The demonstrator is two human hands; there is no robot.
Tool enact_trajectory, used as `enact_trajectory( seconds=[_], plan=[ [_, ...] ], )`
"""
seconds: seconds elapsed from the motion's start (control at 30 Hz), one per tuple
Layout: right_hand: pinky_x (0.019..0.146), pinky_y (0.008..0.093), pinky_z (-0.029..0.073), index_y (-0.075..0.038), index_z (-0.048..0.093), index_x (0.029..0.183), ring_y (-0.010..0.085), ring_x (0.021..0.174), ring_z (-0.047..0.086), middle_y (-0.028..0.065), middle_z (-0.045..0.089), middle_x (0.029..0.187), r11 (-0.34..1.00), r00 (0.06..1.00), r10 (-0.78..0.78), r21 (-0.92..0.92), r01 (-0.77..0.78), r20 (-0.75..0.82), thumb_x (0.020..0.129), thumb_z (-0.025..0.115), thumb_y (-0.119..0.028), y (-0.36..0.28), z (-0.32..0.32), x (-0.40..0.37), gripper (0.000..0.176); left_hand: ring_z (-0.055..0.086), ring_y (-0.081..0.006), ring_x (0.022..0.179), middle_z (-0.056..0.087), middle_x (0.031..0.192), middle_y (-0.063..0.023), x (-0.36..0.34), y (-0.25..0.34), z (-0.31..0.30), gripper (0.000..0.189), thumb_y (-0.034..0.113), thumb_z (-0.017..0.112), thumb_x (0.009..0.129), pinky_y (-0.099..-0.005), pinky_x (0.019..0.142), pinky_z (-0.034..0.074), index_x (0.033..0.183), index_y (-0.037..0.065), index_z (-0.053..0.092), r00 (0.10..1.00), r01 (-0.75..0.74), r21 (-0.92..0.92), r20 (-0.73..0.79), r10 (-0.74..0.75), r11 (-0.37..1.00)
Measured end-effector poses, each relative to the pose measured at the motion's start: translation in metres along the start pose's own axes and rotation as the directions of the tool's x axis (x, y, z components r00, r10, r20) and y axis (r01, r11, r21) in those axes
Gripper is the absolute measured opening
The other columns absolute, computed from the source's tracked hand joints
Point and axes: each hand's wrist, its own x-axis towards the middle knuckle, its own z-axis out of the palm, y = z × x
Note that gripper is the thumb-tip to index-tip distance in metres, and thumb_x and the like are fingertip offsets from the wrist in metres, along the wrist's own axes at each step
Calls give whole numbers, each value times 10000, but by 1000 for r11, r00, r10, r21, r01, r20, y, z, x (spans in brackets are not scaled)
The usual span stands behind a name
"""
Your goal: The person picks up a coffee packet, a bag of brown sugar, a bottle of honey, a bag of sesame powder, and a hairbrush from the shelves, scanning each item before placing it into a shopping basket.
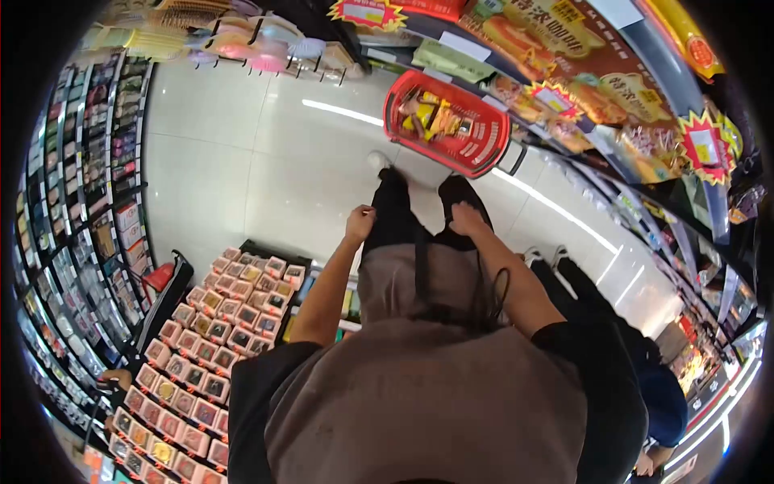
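Note:
My left hand (360,223) hangs in front of my left thigh with its fingers curled closed. Beside my right thigh, my right hand (465,219) is also loosely closed. No object can be seen in either hand. Ahead of my feet a red shopping basket (453,146) with a dark handle (516,156) sits on the floor, apart from both hands. Yellow and brown packages (432,118) lie inside it.
Shelves with packaged food (556,48) line the right. A display of small boxed goods (242,315) stands at my left, with tall racks (89,145) beyond. Hair brushes (153,40) hang at upper left. Another person (657,387) is behind on the right.

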Motion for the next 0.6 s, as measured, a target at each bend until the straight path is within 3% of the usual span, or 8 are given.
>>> enact_trajectory(
  seconds=[0.07,0.2,0.23,0.27,0.37,0.43,0.53,0.6],
  plan=[
    [887,447,485,4,543,1125,349,1068,563,215,524,1229,991,972,41,-113,-69,-230,771,621,-181,-23,-12,-35,407,657,-291,886,688,900,-165,-6,-10,-12,322,271,564,825,-358,814,492,999,22,669,997,68,122,-40,-63,990],
    [758,376,522,15,555,1113,279,830,633,180,648,969,967,950,241,131,-218,-199,769,633,-171,6,9,12,399,648,-307,913,679,932,-186,-7,-11,-31,338,278,572,817,-370,824,488,1014,22,668,996,75,136,-56,-68,988],
    [697,334,507,7,578,1099,225,777,625,139,654,915,842,962,220,529,-102,-164,788,621,-161,8,-5,9,356,645,-308,926,674,950,-197,-8,-5,-34,339,275,572,815,-368,825,487,1017,21,668,992,116,139,-60,-108,983],
    [636,293,492,-1,601,1086,171,724,618,99,661,860,556,972,184,831,20,-146,806,609,-150,7,-20,6,317,645,-308,926,674,950,-197,-3,-1,-35,339,275,572,815,-368,825,487,1017,21,668,993,111,144,-56,-104,983],
    [627,225,450,-18,629,1062,102,704,589,55,663,851,177,956,146,957,229,-255,872,538,-101,3,-50,-11,226,646,-289,903,684,916,-161,8,3,-32,329,283,578,818,-348,820,484,996,23,670,999,32,146,17,-35,989],
    [632,227,448,-26,629,1063,98,708,591,51,666,849,122,963,106,965,234,-247,866,533,-92,0,-63,-25,229,642,-248,849,676,876,-107,22,10,-20,349,316,571,837,-336,806,484,1037,39,643,982,123,-188,161,-93,974],
    [651,228,444,-23,623,1075,101,735,601,55,672,863,113,966,21,960,255,-259,858,526,-84,-4,-77,-35,246,603,-184,919,639,989,-77,14,74,-5,377,325,520,898,-341,829,483,1169,65,564,943,295,-429,275,-188,854],
    [656,229,454,-9,618,1085,112,723,611,64,673,861,126,974,-145,974,191,-172,852,525,-70,-3,-73,-41,259,613,-188,878,642,966,-83,9,118,15,407,343,532,891,-341,815,485,1185,62,549,944,280,-498,298,-141,821]
  ],
)
